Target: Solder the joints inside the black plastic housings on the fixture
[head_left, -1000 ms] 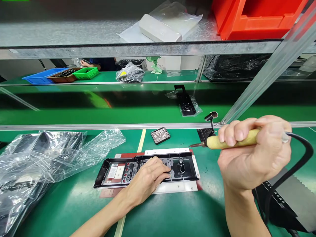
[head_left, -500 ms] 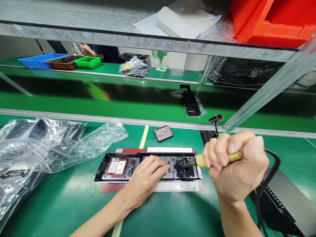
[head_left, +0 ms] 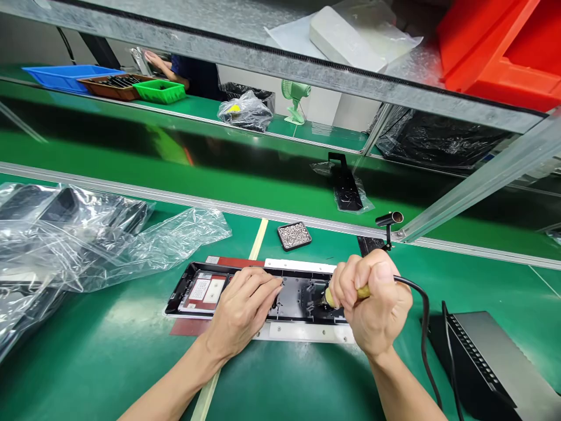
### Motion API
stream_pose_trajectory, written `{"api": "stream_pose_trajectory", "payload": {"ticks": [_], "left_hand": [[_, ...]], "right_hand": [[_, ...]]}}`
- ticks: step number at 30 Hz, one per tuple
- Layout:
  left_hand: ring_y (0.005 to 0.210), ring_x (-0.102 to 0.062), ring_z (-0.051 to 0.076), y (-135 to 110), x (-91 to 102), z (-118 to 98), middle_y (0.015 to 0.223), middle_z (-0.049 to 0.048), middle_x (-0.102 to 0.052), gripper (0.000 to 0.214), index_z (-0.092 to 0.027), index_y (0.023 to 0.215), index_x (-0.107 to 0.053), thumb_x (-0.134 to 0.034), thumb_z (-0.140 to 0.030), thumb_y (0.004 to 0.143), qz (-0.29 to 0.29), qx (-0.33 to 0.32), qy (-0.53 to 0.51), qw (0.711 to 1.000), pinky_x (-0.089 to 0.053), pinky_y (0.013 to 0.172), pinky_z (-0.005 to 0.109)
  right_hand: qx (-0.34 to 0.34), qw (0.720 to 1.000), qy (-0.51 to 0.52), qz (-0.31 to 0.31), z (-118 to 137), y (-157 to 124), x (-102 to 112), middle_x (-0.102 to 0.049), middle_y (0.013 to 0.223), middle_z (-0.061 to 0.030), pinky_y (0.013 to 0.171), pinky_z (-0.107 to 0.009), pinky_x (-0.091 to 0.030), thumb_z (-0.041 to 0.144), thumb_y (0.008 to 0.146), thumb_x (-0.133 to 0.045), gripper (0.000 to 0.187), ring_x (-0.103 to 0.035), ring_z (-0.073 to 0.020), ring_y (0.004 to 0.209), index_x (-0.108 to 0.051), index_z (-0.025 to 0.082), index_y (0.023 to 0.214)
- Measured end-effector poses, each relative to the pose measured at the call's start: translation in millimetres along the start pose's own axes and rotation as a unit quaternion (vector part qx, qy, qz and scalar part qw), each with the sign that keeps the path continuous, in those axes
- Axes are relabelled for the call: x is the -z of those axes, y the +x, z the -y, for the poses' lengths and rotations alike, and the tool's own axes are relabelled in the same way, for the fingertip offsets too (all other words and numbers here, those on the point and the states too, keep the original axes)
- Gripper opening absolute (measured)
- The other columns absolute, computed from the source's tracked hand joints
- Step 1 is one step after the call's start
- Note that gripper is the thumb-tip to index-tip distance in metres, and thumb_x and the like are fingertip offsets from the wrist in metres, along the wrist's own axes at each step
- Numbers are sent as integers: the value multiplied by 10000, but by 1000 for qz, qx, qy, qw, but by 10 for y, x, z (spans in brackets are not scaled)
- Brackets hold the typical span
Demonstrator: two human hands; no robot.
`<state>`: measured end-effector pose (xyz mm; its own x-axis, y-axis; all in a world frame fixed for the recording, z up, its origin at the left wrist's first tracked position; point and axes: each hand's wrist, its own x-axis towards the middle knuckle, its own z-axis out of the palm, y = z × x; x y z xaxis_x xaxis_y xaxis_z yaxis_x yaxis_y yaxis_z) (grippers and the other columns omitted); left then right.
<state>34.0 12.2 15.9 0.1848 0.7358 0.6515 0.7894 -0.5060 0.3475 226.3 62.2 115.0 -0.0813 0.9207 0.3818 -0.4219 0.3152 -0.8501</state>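
Observation:
A long black plastic panel (head_left: 197, 289) lies on a white and red fixture plate (head_left: 307, 332) on the green bench. My left hand (head_left: 241, 310) rests on the panel's middle, fingers curled and pressed down on it. My right hand (head_left: 372, 304) is closed in a fist round the wooden handle of a soldering iron (head_left: 329, 298). The iron's tip points left and down into the panel's right part, just beyond my left fingertips. A black cord (head_left: 423, 333) runs from the handle down to the right.
A small black tray of silvery screws (head_left: 294, 235) sits behind the panel. An iron stand (head_left: 388, 222) is at the rail. Bagged black parts (head_left: 65, 234) pile up at left. A grey box (head_left: 495, 362) lies at right. Another person's arm (head_left: 160, 63) shows far back.
My right hand came down and left with the soldering iron, from above the bench at right to the panel. My left hand stayed on the panel. The view tilted.

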Motion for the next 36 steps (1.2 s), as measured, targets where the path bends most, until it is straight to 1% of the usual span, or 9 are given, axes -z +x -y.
{"api": "stream_pose_trajectory", "payload": {"ticks": [7, 14, 19, 22, 26, 36], "left_hand": [[935, -596, 207, -15, 0, 6, 967, 68, -695, 339, -179, 1195, -611, -638, -49, 883, -3, 11, -18, 1000, -521, 844, 411], [945, -591, 203, -30, -3, 21, 998, 60, -702, 338, -195, 1204, -606, -623, -57, 896, -2, 20, -33, 999, -516, 853, 409], [931, -595, 203, -34, -4, 26, 985, 59, -698, 366, -196, 1226, -603, -627, -54, 890, -4, 25, -35, 999, -517, 843, 404], [931, -600, 204, -41, -4, 29, 987, 60, -700, 344, -195, 1208, -608, -620, -57, 893, -3, 26, -35, 999, -516, 844, 402], [936, -596, 202, -42, 2, 30, 987, 62, -705, 303, -179, 1166, -617, -626, -56, 890, -5, 21, -31, 999, -513, 853, 398], [929, -613, 201, -43, -5, 22, 979, 61, -711, 290, -182, 1168, -635, -616, -74, 899, -5, 25, -36, 999, -516, 854, 396]], "right_hand": [[-2, 1000, -15, 2, -1, -13, 2, -404, 503, 61, 390, -212, -319, 367, 1004, -459, 361, -362, -78, 423, -456, 202, 683], [-22, 1000, -19, 4, -9, -25, -13, -406, 509, 60, 403, -216, -332, 368, 995, -474, 358, -374, -80, 432, -456, 202, 678], [-14, 1000, -26, 7, -14, -32, -13, -414, 511, 52, 402, -227, -319, 349, 997, -464, 353, -384, -87, 434, -462, 202, 676], [-7, 999, -31, 9, -21, -41, -11, -414, 515, 49, 400, -232, -319, 346, 1000, -456, 351, -389, -92, 441, -471, 202, 680], [-14, 999, -33, 14, -28, -43, -10, -414, 520, 48, 403, -237, -328, 346, 1002, -456, 353, -392, -92, 443, -469, 201, 680], [-17, 999, -33, 17, -35, -36, -4, -407, 527, 49, 407, -229, -326, 343, 1007, -451, 350, -389, -92, 450, -472, 203, 686]]}}
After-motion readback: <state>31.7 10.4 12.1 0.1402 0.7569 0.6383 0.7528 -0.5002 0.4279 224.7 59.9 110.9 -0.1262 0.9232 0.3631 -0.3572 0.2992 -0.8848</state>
